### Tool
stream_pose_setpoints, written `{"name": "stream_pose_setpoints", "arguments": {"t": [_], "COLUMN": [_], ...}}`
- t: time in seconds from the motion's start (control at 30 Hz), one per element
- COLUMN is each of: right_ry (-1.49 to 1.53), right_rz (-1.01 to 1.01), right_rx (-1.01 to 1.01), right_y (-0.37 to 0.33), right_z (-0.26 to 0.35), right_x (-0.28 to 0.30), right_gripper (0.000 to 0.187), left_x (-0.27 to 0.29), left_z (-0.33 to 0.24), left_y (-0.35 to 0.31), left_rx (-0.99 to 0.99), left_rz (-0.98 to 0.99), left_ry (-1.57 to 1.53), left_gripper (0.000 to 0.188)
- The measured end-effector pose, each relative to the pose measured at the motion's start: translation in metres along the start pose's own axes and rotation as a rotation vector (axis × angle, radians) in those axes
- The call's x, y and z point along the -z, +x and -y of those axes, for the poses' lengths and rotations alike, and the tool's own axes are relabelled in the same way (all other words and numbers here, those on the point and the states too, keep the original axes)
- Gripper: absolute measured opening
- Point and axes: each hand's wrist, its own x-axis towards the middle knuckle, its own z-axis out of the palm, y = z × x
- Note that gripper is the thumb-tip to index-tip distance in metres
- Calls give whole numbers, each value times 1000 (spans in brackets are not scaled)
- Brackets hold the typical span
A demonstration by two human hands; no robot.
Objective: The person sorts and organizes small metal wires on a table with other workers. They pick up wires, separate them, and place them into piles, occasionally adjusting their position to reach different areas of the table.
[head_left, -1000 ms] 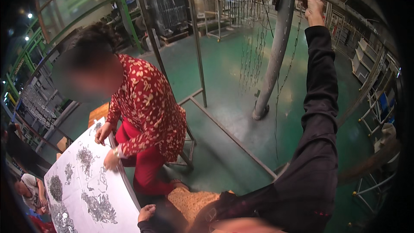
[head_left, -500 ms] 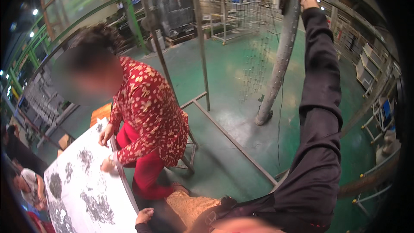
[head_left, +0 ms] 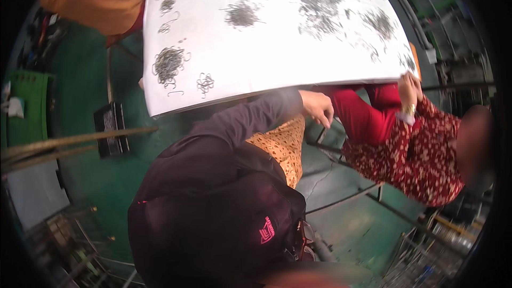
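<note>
My left arm, in a black sleeve, reaches across in front of my body. My left hand hangs beside the near edge of a white-covered table, fingers loosely bent and apart, with nothing visible in them. Just beyond it are the red trousers of a seated co-worker. On the white cover lie heaps of thin dark pieces: a curly heap at the left, a straighter heap in the middle and a scattered one to the right. My right hand is out of view.
The co-worker's hands are at the table's right corner. A person in orange is at the far left. Metal bars run low at the right. A black crate and a green cabinet stand at the left.
The view has swung from the frame and floor to the table. My right hand, earlier holding a raised metal bar, has left the view. My left hand now reaches across my front.
</note>
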Motion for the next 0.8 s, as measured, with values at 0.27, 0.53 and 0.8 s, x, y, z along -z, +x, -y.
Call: {"name": "stream_pose_setpoints", "arguments": {"t": [0.27, 0.53, 0.8], "right_ry": [510, 908, 1039], "right_rz": [134, 658, 1343], "right_rx": [-231, -384, -140], "right_y": [-77, -105, -275], "right_z": [140, 279, 343], "right_x": [-163, -247, -348], "right_gripper": [27, 22, 33], "left_x": [93, 148, 153], "left_z": [24, 92, 93], "left_y": [-144, -151, -166], "left_rx": [533, 775, 795], "left_rz": [-1145, -1209, -1168], "left_ry": [443, 811, 830], "left_gripper": [28, 16, 21]}}
